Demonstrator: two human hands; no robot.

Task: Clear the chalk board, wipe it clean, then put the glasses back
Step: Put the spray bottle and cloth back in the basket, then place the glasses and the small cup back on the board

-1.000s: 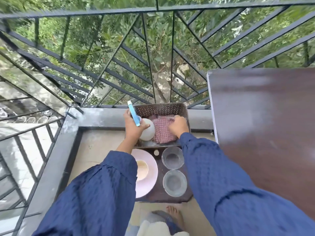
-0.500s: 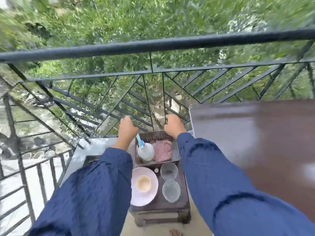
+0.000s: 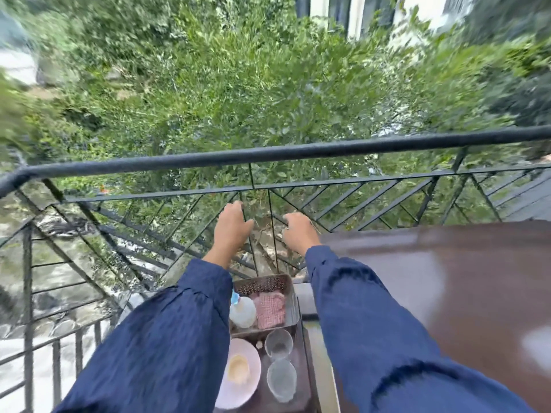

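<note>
My left hand (image 3: 231, 228) and right hand (image 3: 299, 234) are up near the railing (image 3: 268, 155), holding nothing; glasses (image 3: 278, 344) sit beside the pink plate (image 3: 238, 397).

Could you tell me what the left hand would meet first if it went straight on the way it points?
Probably the black railing: the left hand points away from the body at its thin bars, with nothing visible between. Depth is unclear, though.

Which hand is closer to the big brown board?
Right. The right hand is just beside the left corner of the brown board; the left hand is farther off to the left.
</note>
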